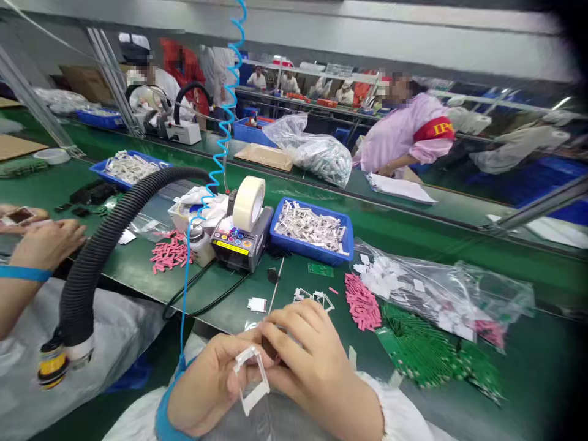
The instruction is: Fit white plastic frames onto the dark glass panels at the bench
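Workbench mat (519,367), green — assembly line (303,98) beyond

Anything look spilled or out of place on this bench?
One pink strip lies alone on the green bench mat, apart from the loose pink pile, so it looks stray.

Left hand (214,386) and right hand (310,355) can pass forward over green bench mat (220,312) to tape dispenser (241,245); black corrugated hose (87,275) blocks left, green circuit boards (427,352) crowd right.
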{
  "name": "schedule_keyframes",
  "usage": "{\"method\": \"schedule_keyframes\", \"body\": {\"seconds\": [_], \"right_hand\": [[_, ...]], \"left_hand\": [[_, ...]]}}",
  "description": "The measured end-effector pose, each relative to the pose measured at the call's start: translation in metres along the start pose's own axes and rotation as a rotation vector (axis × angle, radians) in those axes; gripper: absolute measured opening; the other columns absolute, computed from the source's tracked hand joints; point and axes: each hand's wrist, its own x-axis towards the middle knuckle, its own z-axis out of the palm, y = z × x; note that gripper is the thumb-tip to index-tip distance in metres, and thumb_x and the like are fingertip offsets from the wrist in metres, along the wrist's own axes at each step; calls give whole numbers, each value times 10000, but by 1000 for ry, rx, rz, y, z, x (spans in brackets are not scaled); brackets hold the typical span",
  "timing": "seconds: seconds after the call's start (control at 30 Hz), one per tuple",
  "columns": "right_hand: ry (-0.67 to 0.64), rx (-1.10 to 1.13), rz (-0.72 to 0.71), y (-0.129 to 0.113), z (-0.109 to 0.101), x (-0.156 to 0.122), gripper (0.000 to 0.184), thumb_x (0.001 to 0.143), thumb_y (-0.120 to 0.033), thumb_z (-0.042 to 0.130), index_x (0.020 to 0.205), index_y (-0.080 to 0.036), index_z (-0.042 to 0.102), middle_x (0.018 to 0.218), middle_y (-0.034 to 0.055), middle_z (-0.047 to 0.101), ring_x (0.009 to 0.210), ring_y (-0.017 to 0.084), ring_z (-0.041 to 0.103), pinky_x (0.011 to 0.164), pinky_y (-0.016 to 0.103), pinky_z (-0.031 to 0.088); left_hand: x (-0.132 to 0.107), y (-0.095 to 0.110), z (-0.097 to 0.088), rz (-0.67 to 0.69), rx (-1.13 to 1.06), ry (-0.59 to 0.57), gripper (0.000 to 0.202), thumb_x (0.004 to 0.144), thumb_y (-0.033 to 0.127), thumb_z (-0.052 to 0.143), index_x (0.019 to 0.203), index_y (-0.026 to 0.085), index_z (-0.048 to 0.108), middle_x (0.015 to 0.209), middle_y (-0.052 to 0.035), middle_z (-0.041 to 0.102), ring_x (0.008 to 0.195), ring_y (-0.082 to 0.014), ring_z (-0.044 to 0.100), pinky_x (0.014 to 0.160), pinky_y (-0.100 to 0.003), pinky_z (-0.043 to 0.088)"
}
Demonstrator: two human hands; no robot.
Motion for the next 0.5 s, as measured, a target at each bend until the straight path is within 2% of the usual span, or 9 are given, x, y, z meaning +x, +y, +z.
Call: {"method": "schedule_keyframes", "body": {"seconds": [0.1, 0.17, 0.23, 0.3, 0.4, 0.5], "right_hand": [[-56, 305, 133, 7, -11, -1, 255, 844, -323, 565, 1061, -192, 535, 1046, 82, 609, 936, 190, 555, 796, 350, 442], [-14, 415, 225, 10, -13, -2, 152, 852, -287, 553, 984, -211, 545, 982, 55, 604, 907, 169, 558, 766, 317, 449], [88, 406, 280, 10, -11, -4, 29, 850, -201, 538, 875, -214, 541, 840, 17, 586, 818, 153, 551, 746, 320, 426], [160, 322, 269, 8, -6, -5, 60, 833, -153, 542, 815, -209, 532, 750, -8, 556, 752, 149, 534, 774, 355, 383], [175, 263, 282, 6, -2, -5, 101, 831, -119, 534, 776, -203, 519, 721, -19, 538, 739, 147, 522, 819, 387, 336], [156, 267, 313, 4, -2, -5, 115, 834, -109, 536, 776, -204, 510, 721, -24, 537, 756, 145, 514, 853, 394, 318]], "left_hand": [[4, 5, 5, 12, -83, -35, 336, 585, 482, 739, 764, 198, 735, 850, -56, 608, 853, -195, 553, 771, -323, 427], [6, 7, 7, 21, -108, -56, 351, 577, 497, 737, 776, 209, 740, 886, -71, 626, 880, -212, 559, 809, -355, 420], [6, 8, 7, 30, -91, -64, 349, 582, 501, 730, 790, 220, 743, 900, -72, 637, 889, -212, 557, 834, -368, 408], [6, 7, 5, 57, -11, -72, 337, 604, 496, 717, 802, 224, 747, 883, -69, 641, 866, -202, 549, 827, -365, 404], [6, 5, 1, 101, 132, -112, 343, 612, 493, 709, 820, 224, 753, 896, -82, 658, 835, -203, 556, 791, -359, 410], [7, 5, -3, 126, 201, -162, 374, 601, 482, 718, 887, 243, 748, 1020, -104, 674, 930, -248, 588, 852, -371, 398]]}}
